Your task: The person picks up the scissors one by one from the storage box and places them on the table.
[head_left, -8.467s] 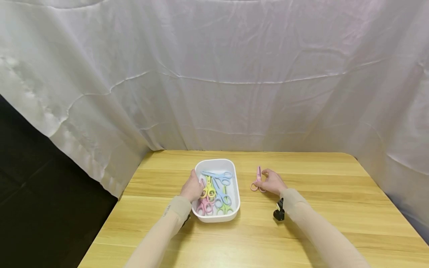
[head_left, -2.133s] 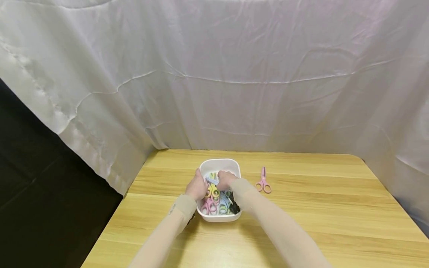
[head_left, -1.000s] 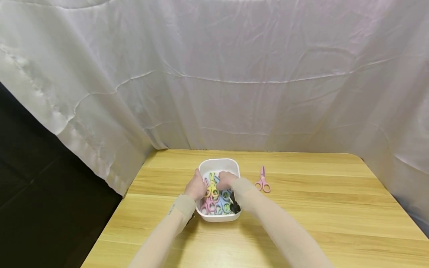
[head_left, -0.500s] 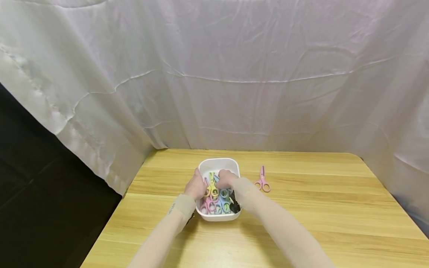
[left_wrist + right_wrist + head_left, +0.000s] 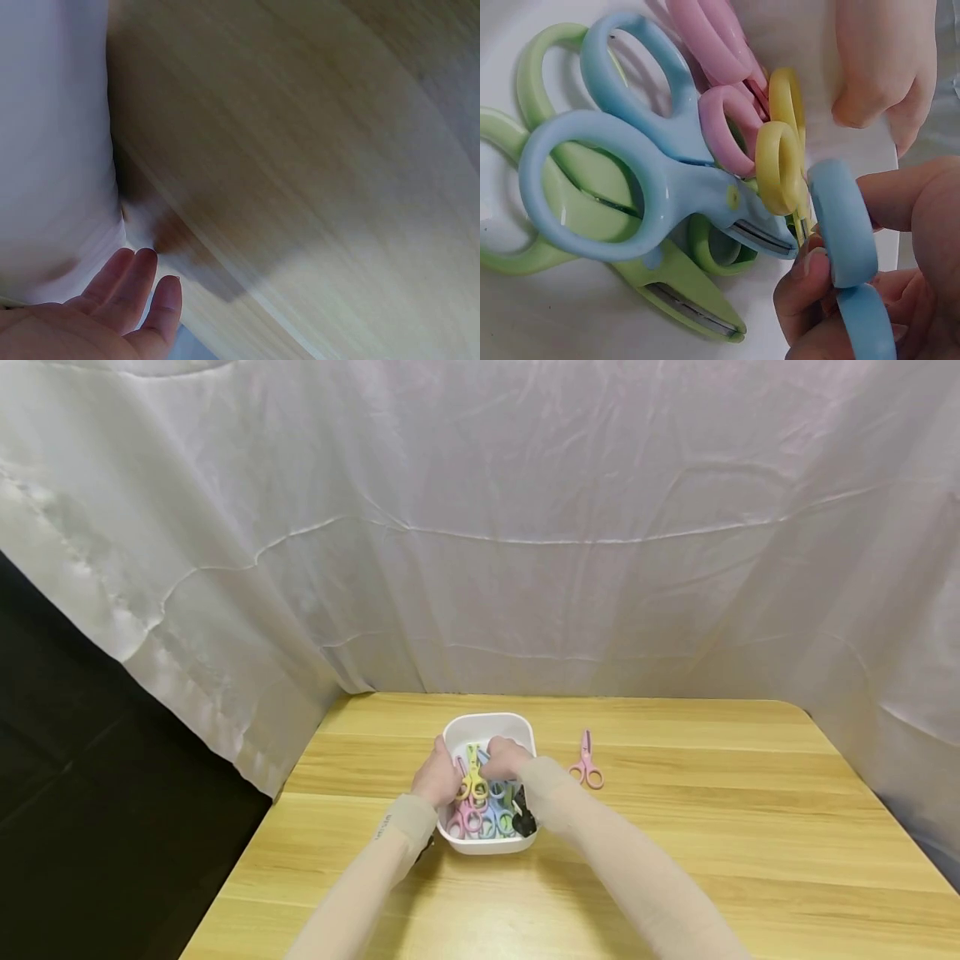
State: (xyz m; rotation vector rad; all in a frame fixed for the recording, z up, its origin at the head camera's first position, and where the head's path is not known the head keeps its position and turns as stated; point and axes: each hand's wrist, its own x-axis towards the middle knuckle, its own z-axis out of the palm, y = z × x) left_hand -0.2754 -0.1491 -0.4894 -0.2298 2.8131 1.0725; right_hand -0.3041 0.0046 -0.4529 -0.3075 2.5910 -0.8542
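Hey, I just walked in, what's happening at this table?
A person's right hand holds blue scissors over a white box, and the left hand grips the box's left side. More scissors lie in the box, in blue, green, pink and yellow. One pink pair lies on the table, to the right of the box.

Left sleeve and right sleeve cream, cuffs matching; small grey lettering at left; black wrist device at right.
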